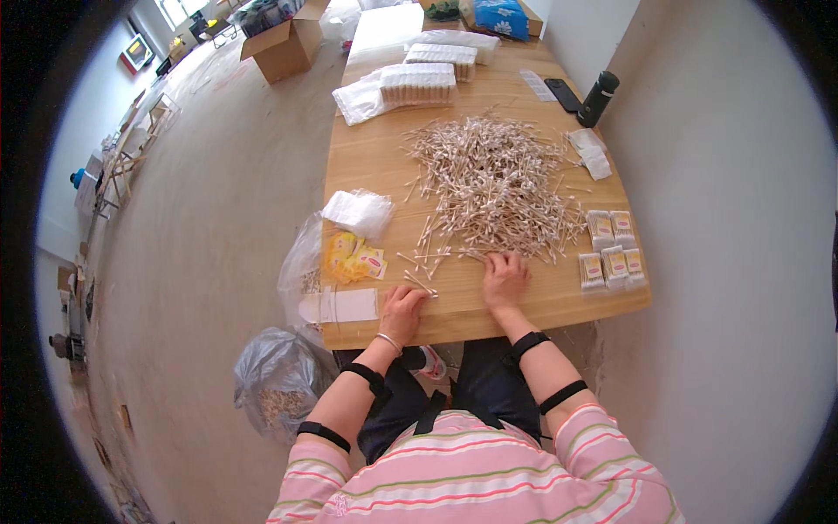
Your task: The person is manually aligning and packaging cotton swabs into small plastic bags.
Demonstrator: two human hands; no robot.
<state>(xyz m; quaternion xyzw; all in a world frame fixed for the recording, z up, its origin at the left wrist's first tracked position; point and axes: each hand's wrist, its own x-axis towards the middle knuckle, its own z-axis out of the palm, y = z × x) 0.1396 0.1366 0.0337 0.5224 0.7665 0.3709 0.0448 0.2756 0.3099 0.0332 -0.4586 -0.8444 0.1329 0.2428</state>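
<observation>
A big loose heap of cotton swabs (pixel 493 183) covers the middle of the wooden table (pixel 367 157). My right hand (pixel 504 278) lies palm down at the heap's near edge, fingers spread over a few stray swabs. My left hand (pixel 402 312) rests near the table's front edge, fingers curled around a small bunch of swabs (pixel 421 286). Several small filled swab packets (pixel 611 249) lie in rows to the right of my right hand.
Yellow label cards (pixel 353 259) and clear bags (pixel 358 211) sit at the table's left edge. Stacked swab bundles (pixel 417 83) lie farther back. A black bottle (pixel 598 98) and phone (pixel 563 94) stand far right. A grey bag (pixel 278 380) sits on the floor beside my left knee.
</observation>
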